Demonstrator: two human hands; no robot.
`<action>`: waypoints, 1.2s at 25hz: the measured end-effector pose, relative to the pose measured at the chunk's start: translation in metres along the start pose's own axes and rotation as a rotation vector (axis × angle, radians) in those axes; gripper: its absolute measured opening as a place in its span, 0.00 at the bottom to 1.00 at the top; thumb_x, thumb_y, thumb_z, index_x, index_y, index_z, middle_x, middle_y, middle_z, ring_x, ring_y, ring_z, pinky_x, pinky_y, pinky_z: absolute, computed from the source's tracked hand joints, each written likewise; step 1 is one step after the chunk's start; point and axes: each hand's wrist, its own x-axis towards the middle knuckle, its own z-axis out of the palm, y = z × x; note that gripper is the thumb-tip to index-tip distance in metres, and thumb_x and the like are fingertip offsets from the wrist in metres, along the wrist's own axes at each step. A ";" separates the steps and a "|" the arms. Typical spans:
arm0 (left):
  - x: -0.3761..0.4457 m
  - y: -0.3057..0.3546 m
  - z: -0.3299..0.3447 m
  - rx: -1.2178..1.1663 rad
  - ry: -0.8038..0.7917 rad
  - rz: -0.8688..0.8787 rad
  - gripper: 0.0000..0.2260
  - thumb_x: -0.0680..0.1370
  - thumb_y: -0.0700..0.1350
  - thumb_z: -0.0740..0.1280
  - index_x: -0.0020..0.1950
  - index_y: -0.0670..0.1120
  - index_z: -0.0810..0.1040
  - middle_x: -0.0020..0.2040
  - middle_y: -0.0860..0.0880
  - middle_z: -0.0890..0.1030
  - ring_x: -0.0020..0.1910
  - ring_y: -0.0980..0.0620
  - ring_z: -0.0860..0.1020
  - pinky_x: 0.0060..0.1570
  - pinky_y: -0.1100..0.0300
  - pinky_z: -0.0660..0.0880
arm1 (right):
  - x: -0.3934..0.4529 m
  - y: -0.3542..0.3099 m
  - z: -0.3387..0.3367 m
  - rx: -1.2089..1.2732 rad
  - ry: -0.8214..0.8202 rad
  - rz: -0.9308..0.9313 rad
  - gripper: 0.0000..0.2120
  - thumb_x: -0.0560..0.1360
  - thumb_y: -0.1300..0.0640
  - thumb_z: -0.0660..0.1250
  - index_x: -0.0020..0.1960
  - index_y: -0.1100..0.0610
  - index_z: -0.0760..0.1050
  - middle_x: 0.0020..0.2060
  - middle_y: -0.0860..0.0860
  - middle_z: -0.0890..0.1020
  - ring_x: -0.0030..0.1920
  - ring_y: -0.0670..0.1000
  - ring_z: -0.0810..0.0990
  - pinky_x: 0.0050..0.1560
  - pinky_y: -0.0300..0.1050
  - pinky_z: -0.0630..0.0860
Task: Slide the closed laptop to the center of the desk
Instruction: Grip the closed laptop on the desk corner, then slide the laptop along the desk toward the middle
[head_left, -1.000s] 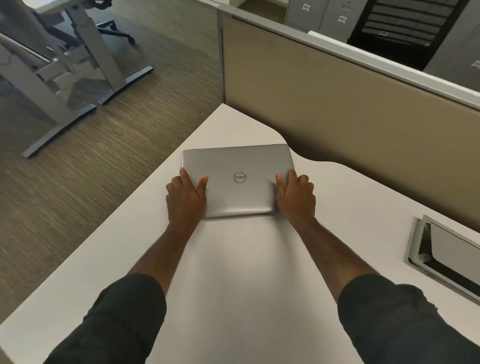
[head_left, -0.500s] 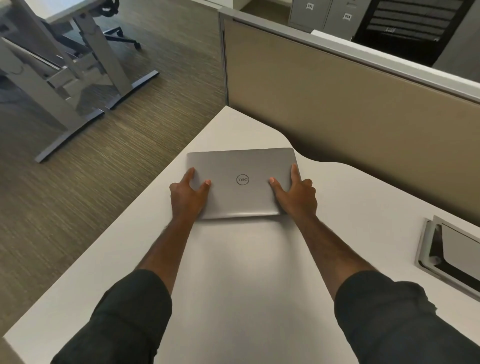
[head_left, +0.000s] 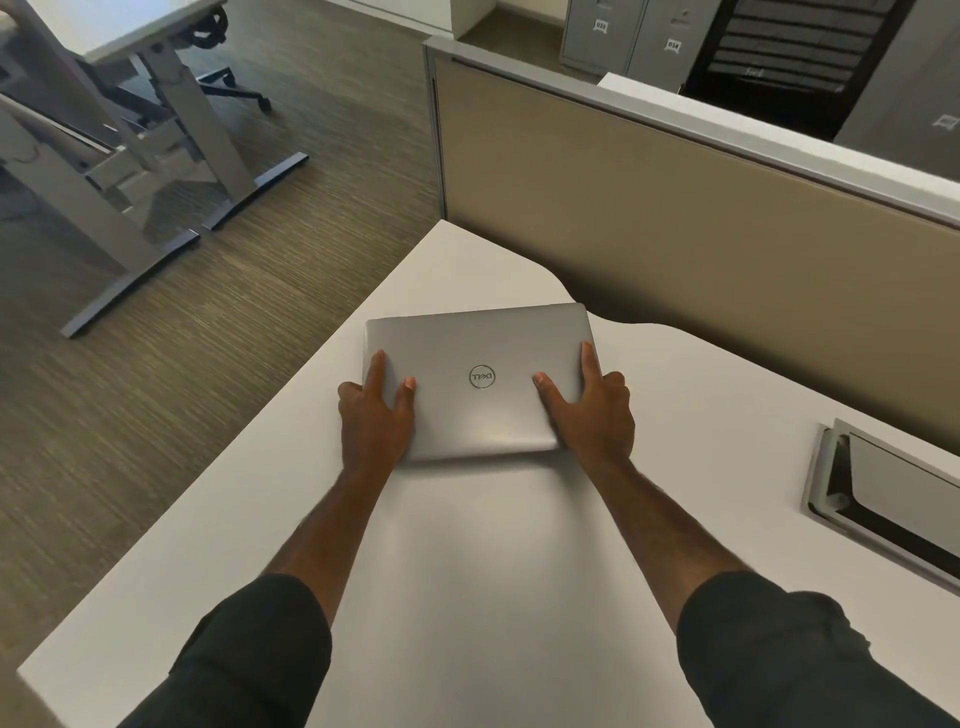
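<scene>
A closed silver laptop (head_left: 480, 353) with a round logo on its lid lies flat on the white desk (head_left: 498, 571), near the desk's far left corner. My left hand (head_left: 375, 415) grips its near left corner, fingers spread on the lid. My right hand (head_left: 592, 410) grips the near right corner, with the thumb and forefinger on the lid and the other fingers down the right side. The laptop's far edge sits close to the curved cut-out at the back of the desk.
A tan partition panel (head_left: 701, 218) runs along the back of the desk. A grey cable hatch (head_left: 883, 504) is set into the desk at the right. The desk's left edge drops to carpet; another desk's legs (head_left: 171, 119) stand far left.
My fingers have spread wider over the lid at both corners. The laptop stays near the far left corner; the view has shifted slightly.
</scene>
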 end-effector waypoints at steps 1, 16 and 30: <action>-0.007 0.000 -0.001 -0.006 0.003 0.003 0.29 0.80 0.57 0.65 0.79 0.54 0.63 0.59 0.37 0.71 0.61 0.36 0.74 0.66 0.47 0.72 | -0.006 0.002 -0.002 -0.006 -0.001 -0.002 0.44 0.69 0.22 0.57 0.80 0.40 0.54 0.54 0.55 0.73 0.61 0.59 0.74 0.49 0.52 0.72; -0.139 -0.024 -0.023 -0.027 -0.027 0.031 0.28 0.80 0.54 0.67 0.79 0.52 0.64 0.57 0.38 0.71 0.58 0.38 0.75 0.63 0.51 0.72 | -0.139 0.059 -0.043 -0.007 0.015 0.073 0.43 0.70 0.23 0.57 0.80 0.39 0.52 0.56 0.54 0.73 0.62 0.58 0.72 0.53 0.54 0.75; -0.249 -0.054 -0.014 -0.055 -0.120 0.039 0.28 0.79 0.53 0.68 0.79 0.54 0.65 0.55 0.41 0.71 0.57 0.40 0.75 0.61 0.54 0.71 | -0.252 0.127 -0.071 -0.012 0.034 0.168 0.42 0.72 0.26 0.61 0.80 0.41 0.54 0.53 0.54 0.73 0.61 0.58 0.73 0.51 0.54 0.77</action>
